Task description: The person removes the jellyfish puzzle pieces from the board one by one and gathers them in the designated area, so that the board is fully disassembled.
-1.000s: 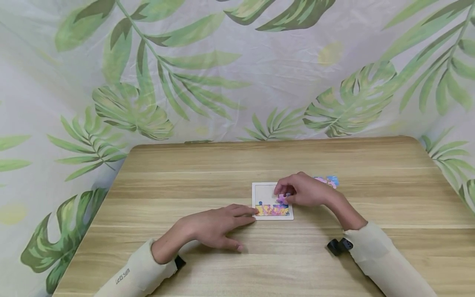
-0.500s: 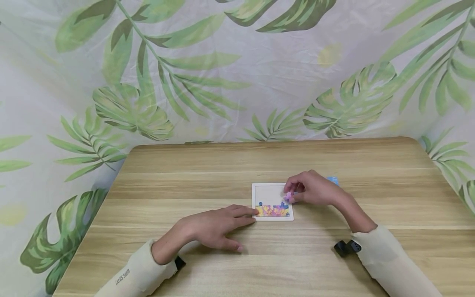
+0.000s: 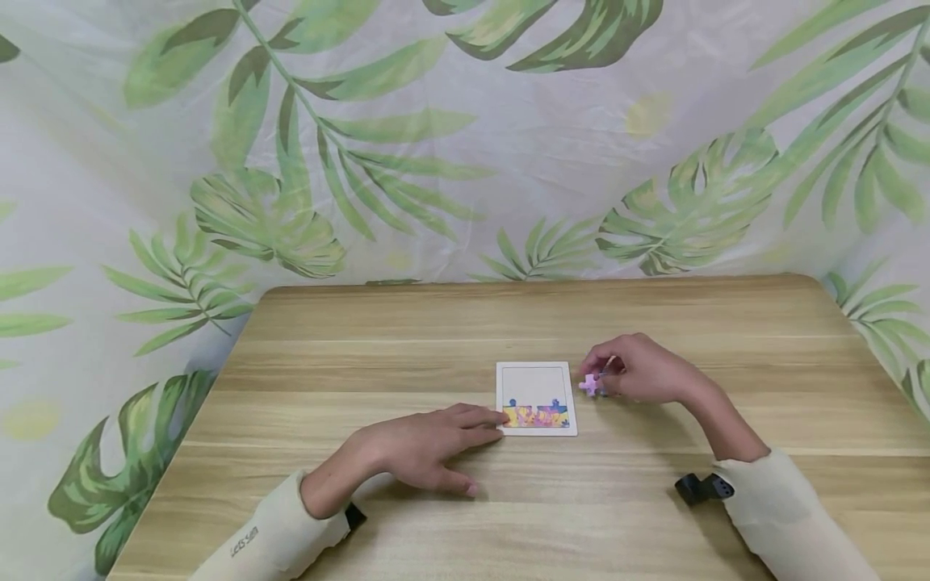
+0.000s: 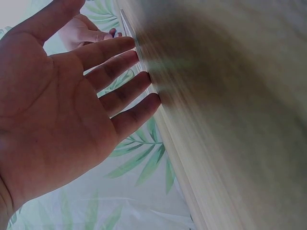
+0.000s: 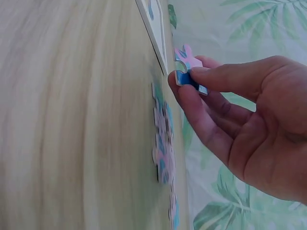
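A white square puzzle tray (image 3: 536, 386) lies on the table, its bottom row filled with yellow and pink puzzle pieces (image 3: 536, 415). My left hand (image 3: 429, 444) rests at its lower left, fingers straight, fingertips on the tray's edge; in the left wrist view the left hand (image 4: 62, 100) shows its bare palm. To the right of the tray, my right hand (image 3: 643, 371) pinches a pink and blue puzzle piece (image 3: 590, 386) between thumb and fingers. The right wrist view shows that puzzle piece (image 5: 188, 69) held above the table by the right hand (image 5: 249, 110).
Several loose puzzle pieces (image 5: 163, 139) lie on the table beneath the right hand, seen from the side in the right wrist view; the hand hides them in the head view. The wooden table (image 3: 407, 339) ends at a leaf-patterned cloth (image 3: 407, 145) behind.
My right hand has moved right, off the tray, carrying the pinched puzzle piece; the tray's upper part is uncovered now. The left hand has stayed at the tray's edge.
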`<state>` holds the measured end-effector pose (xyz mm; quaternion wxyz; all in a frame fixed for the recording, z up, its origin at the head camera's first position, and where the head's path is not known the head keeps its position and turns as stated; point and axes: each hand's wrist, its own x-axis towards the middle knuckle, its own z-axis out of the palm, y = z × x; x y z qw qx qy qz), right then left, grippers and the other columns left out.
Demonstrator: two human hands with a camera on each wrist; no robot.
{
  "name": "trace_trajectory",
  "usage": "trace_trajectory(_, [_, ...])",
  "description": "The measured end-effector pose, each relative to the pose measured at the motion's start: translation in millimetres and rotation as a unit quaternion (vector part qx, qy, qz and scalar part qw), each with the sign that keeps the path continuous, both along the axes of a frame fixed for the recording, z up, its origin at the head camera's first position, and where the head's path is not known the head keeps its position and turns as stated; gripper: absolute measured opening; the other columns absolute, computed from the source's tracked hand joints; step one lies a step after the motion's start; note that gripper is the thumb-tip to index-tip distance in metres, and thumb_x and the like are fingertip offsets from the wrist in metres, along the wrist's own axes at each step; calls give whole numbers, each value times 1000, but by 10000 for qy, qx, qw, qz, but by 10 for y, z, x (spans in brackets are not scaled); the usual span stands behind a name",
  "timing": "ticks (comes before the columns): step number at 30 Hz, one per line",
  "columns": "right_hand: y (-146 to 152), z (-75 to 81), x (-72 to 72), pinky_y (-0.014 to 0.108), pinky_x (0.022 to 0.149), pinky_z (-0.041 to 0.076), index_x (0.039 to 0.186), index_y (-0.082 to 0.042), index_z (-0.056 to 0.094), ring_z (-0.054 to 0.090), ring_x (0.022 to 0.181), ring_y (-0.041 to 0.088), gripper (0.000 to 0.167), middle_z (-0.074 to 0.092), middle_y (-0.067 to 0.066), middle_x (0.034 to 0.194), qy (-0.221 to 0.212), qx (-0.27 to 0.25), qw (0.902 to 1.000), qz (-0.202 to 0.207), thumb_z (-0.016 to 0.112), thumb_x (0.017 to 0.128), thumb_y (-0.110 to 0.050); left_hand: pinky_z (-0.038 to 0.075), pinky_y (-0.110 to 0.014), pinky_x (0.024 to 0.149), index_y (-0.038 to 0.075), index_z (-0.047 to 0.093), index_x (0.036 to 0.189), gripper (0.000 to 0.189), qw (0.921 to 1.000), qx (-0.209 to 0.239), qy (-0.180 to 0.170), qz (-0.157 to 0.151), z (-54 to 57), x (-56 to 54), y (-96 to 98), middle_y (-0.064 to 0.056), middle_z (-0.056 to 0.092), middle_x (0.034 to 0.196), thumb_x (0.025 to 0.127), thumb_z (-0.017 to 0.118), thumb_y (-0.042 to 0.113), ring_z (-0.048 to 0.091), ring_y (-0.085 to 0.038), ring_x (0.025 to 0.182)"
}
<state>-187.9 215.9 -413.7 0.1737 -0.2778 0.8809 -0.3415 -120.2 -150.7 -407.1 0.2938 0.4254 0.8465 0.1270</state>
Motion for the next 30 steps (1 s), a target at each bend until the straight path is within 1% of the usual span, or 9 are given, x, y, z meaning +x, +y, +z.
trace_trajectory(3, [73,13,25,25,72,53,107,-13,81,65,85,13,20,80,-1,103,41,5,10000,-58,70,97,0,31,-43,132,14,45,164,73,10000,6,-9,-5,6,1,-1,6,27,178,104,70,46,25,-19,165])
trace_trajectory(6, [144,23,48,25,70,52,108,-13,81,64,83,14,18,80,-1,104,-19,-16,9999,-171,71,99,-2,31,-43,132,13,45,164,73,10000,-4,-4,0,19,5,0,5,27,178,104,70,46,25,-20,165])
trace_trajectory(10, [235,37,81,25,75,55,111,-11,80,67,91,15,15,81,-1,106,-20,-21,9995,-314,72,100,-4,31,-44,132,13,45,164,73,10000,-18,27,5,31,8,3,5,27,178,104,70,46,26,-20,165])
trace_trajectory(13, [318,48,103,25,78,57,112,-10,79,68,95,15,16,80,-1,107,75,-32,9990,-450,73,99,-3,30,-44,133,13,45,164,73,10000,-19,31,2,35,5,6,5,27,178,104,70,46,26,-20,165])
trace_trajectory(17, [447,42,121,25,80,56,111,-10,78,67,94,13,18,78,-2,103,204,49,9981,-587,73,97,0,31,-44,132,13,45,164,73,10000,-9,27,3,36,3,10,4,27,178,104,71,45,26,-20,165])
trace_trajectory(21, [584,11,136,24,81,56,111,-11,78,66,93,10,20,76,-3,101,228,121,9976,-639,73,96,1,30,-43,133,13,45,165,73,10000,-41,-54,57,41,4,17,7,26,179,104,71,45,25,-19,165])
trace_trajectory(26, [744,-25,167,23,77,54,112,-11,79,62,89,4,19,75,0,100,276,115,9972,-681,72,98,1,31,-43,132,14,45,164,73,9999,-53,-68,60,46,10,16,7,26,178,104,71,45,25,-19,165])
trace_trajectory(30, [841,-45,197,23,74,53,112,-10,79,61,87,1,19,76,-2,100,309,107,9973,-664,72,98,2,30,-44,133,13,44,165,73,9999,-32,-99,62,44,13,14,7,26,179,104,71,44,25,-19,165])
